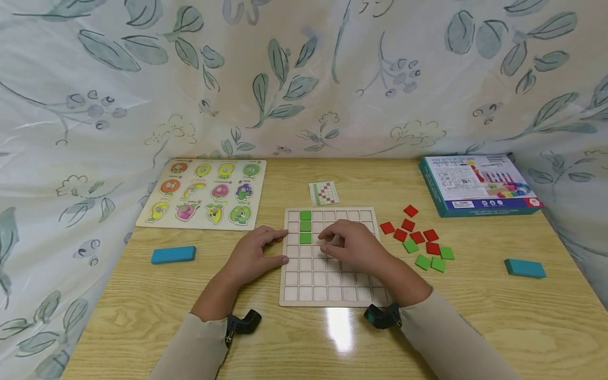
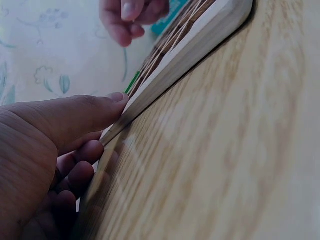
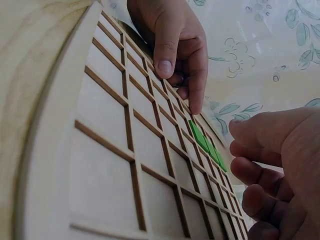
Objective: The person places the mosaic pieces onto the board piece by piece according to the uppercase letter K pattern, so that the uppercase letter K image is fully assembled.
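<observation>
Head view: the right hand (image 1: 351,245) is over the gridded board (image 1: 304,279), fingers loosely bent, gap narrow, no tile visible between them. Three green tiles (image 1: 305,226) lie just left of those fingertips, filling the second column's top three cells; the column runs away from the person. Loose tiles (image 1: 417,237) lie right of the board, nearer the right hand. Left wrist view: the left hand (image 2: 70,125) touches the board's edge, thumb extended. Right wrist view: right fingertips appear empty; many cells are bare.
</observation>
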{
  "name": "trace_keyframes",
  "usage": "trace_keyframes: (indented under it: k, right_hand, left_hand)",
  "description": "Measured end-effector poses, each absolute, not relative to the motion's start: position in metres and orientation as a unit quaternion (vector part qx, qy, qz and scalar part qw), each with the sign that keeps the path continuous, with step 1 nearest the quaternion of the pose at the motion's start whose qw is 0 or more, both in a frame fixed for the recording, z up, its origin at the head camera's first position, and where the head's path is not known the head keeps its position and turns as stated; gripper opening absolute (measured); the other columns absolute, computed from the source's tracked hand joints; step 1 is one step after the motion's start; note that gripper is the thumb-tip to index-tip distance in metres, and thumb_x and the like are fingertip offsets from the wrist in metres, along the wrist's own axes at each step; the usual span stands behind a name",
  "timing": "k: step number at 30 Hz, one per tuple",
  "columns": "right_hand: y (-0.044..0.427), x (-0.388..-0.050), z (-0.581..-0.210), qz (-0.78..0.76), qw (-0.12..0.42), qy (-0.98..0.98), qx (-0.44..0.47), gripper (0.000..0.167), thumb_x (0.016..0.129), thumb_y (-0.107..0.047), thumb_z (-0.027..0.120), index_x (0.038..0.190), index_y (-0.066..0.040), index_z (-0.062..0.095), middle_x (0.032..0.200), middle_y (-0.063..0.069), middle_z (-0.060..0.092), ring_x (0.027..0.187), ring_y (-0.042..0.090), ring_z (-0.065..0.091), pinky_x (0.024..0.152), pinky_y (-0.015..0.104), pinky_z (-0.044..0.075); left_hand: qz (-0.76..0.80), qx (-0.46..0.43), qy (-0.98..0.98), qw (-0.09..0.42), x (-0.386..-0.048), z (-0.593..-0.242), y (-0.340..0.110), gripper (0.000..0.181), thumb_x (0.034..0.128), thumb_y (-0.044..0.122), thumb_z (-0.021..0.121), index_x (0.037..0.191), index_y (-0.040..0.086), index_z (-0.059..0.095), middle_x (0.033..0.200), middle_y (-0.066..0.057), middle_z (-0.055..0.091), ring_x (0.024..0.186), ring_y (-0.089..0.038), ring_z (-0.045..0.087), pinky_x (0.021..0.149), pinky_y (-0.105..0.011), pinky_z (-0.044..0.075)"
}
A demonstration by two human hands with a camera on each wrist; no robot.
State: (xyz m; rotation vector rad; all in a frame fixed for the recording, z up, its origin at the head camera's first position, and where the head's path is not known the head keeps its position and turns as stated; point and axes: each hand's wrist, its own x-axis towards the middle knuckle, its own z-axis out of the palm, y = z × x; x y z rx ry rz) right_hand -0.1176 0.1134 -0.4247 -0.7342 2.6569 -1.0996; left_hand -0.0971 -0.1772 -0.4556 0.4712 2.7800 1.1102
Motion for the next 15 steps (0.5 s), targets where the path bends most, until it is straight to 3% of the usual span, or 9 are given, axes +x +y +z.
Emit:
trace_keyframes:
  k: [15]
  right_hand:
    - [0.149, -0.094, -0.423, -0.375, 0.069, 0.9, -0.209, 0.022, 0.096, -0.021, 0.082, 0.116, -0.014, 0.08, 0.101, -0.005, 0.07, 0.074, 0.014, 0.053, 0.065, 0.03, 0.047]
  left_hand:
    - [0.367, 0.164, 0.914, 0.048, -0.096, -0.457, -0.178, 0.062, 0.0861, 0.025, 0.091, 0.144, 0.015, 0.07, 0.119, -0.002, 0.067, 0.105, -0.02, 0.059, 0.095, -0.045, 0.05]
